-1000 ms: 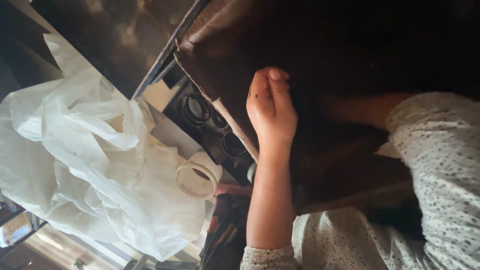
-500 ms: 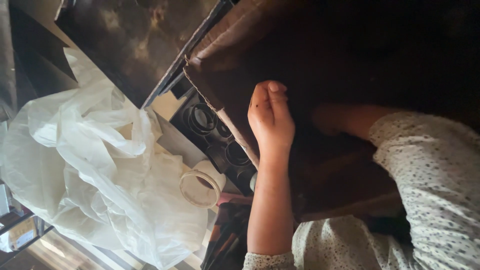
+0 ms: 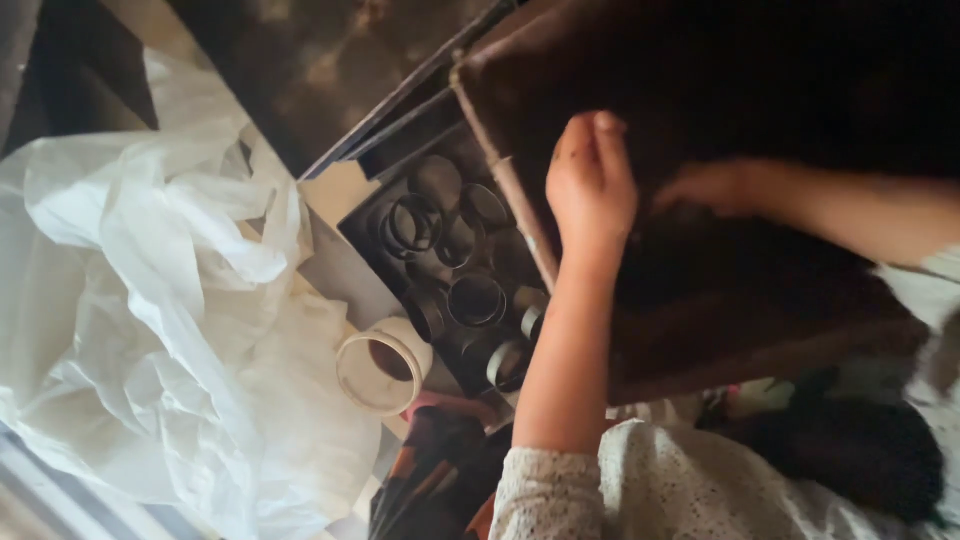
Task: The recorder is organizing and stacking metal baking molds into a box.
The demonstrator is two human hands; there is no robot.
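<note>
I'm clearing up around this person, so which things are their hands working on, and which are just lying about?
In hand:
- brown cardboard box, open
- left hand, resting on the box's edge
- right hand, reaching into the box's dark inside

Lying about:
- crumpled white plastic sheet
- white roll of tape
- dark tray of metal rings
- bundle of brushes

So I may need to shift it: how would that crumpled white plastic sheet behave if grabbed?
The crumpled white plastic sheet looks thin and translucent, so probably very light. Its loose folds suggest it is floppy and would likely slide.
</note>
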